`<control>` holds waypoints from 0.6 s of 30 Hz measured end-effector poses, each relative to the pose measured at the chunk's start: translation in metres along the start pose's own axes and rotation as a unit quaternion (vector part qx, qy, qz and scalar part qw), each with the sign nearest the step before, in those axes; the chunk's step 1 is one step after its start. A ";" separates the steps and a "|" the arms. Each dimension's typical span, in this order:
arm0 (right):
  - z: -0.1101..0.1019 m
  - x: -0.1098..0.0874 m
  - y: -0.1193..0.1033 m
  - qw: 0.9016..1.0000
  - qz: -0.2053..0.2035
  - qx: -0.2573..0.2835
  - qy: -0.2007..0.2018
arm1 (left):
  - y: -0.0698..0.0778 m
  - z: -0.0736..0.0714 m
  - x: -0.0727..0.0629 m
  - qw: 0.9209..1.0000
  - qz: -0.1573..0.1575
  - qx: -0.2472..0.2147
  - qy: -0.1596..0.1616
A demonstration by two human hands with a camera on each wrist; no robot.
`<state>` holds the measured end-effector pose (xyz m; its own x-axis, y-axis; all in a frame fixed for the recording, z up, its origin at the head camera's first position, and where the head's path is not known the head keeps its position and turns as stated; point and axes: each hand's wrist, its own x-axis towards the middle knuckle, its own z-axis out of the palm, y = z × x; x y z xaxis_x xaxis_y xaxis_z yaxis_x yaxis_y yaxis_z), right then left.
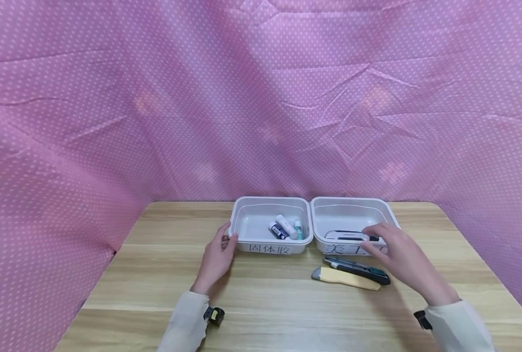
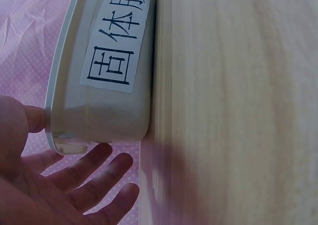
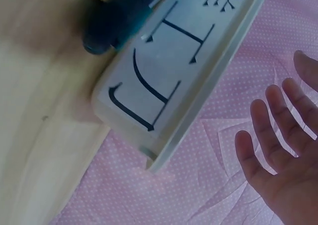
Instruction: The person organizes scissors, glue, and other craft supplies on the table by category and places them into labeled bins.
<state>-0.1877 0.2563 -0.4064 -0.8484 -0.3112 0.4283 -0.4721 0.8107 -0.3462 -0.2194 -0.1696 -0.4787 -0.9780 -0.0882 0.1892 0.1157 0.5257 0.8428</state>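
Observation:
My left hand [image 1: 217, 258] is at the near left corner of a white plastic box [image 1: 243, 210], thumb and forefinger pinching its rim; the other fingers [image 2: 92, 195] spread beside the wall. Glue sticks lie inside: a white one [image 1: 286, 226], a dark blue one [image 1: 278, 231] and a green one [image 1: 298, 230]. Over the near right part of a second white box [image 1: 349, 201], my right hand [image 1: 399, 252] hovers with fingers apart, holding nothing. A white-and-black utility knife [image 1: 346, 235] lies in that box, partly behind the hand.
On the wooden table [image 1: 269, 313], before the right box, lie a yellow utility knife [image 1: 349, 278] and a dark one [image 1: 357, 268] side by side. Both boxes bear black-lettered paper labels [image 1: 269, 249]. A pink dotted cloth [image 1: 261, 122] hangs behind and around the table.

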 end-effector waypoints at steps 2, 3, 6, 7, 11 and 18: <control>0.003 -0.005 -0.002 1.000 -0.015 0.000 0.008 | 0.001 -0.001 0.000 1.000 -0.003 -0.002 -0.001; 0.005 -0.007 -0.003 1.000 -0.020 0.000 0.011 | 0.001 -0.001 0.000 1.000 -0.003 -0.002 -0.001; 0.012 -0.012 -0.006 0.999 -0.037 -0.002 0.017 | 0.001 -0.001 0.000 1.000 -0.004 -0.004 -0.001; 0.015 -0.013 -0.007 0.999 -0.041 -0.001 0.017 | 0.001 -0.001 0.000 1.000 -0.006 -0.005 -0.003; 0.022 -0.019 -0.011 0.999 -0.041 -0.011 0.001 | 0.001 -0.002 0.000 1.000 -0.004 -0.001 -0.003; 0.032 -0.025 -0.014 0.998 -0.047 -0.032 -0.034 | 0.000 0.000 -0.001 1.000 0.001 -0.002 -0.001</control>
<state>-0.1675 0.2372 -0.4390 -0.8168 -0.4179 0.3976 -0.5355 0.8057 -0.2532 -0.2185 -0.1692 -0.4788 -0.9779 -0.0859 0.1907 0.1188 0.5221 0.8445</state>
